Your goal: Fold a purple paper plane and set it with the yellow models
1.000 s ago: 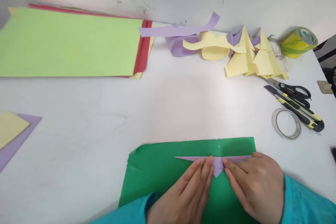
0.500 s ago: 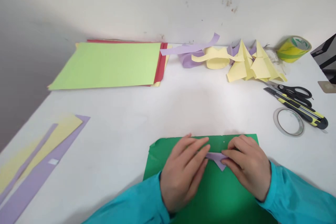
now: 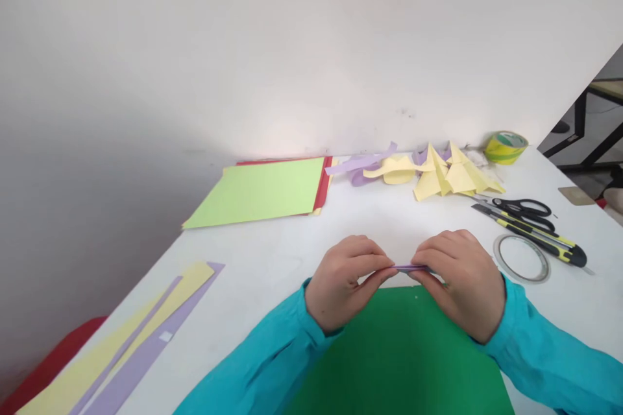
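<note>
Between my two hands a small folded piece of purple paper [image 3: 409, 268] shows edge-on as a thin line. My left hand [image 3: 348, 282] pinches one end of it between thumb and fingers. The other end is pinched in my right hand [image 3: 457, 282]. Most of the paper is hidden behind my fingers, so its full shape cannot be made out. Both hands are over the far edge of a green sheet [image 3: 403, 350], which lies on the white table in front of me.
Coloured sheets [image 3: 263, 191] lie stacked at the back left; yellow and purple strips [image 3: 146, 343] at the near left. Folded yellow paper shapes [image 3: 445, 175] and a tape roll [image 3: 506, 147] stand along the wall. Scissors [image 3: 523, 207], a utility knife [image 3: 540, 237] and clear tape [image 3: 523, 259] lie right.
The view has tilted up. My left fingers, spread over the paper before, now pinch its left end. The purple paper, lying low on the green sheet earlier, is now held up edge-on.
</note>
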Motion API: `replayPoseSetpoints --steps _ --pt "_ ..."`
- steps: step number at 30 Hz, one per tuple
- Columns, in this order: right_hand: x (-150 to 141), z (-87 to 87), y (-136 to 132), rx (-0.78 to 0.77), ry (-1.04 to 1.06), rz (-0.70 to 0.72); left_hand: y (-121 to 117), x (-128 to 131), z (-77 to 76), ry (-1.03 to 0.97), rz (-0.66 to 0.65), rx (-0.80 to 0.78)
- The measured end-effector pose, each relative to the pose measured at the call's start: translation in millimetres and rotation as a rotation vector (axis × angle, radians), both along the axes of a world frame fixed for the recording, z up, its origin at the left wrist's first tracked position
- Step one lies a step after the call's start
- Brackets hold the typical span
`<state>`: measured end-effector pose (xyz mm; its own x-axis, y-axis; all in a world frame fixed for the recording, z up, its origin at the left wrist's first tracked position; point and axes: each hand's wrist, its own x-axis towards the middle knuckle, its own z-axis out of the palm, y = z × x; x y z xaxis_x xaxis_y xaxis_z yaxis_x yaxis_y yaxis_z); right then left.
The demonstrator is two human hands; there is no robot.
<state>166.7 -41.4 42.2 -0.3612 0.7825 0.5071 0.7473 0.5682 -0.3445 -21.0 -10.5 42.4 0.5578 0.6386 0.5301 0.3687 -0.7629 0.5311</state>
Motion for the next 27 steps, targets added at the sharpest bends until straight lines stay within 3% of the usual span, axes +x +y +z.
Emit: replayPoseSetpoints --steps 5,12,20,27 --pt "-1 3.3 12 0.065 0.024 0.064 6 1 4.5 -0.059 0.027 0.063" --pt "-7 0.2 11 0.148 -0.017 0.102 7 1 2.3 -0.025 -0.059 0.132" --pt "-9 -1.8 9 0.168 -0.139 0.082 4 2 0.5 -0.003 -0.011 0.169" --pt "-5 0.3 12 0.103 -0.138 0.098 13 -3 0.3 -0.063 -0.008 0.037"
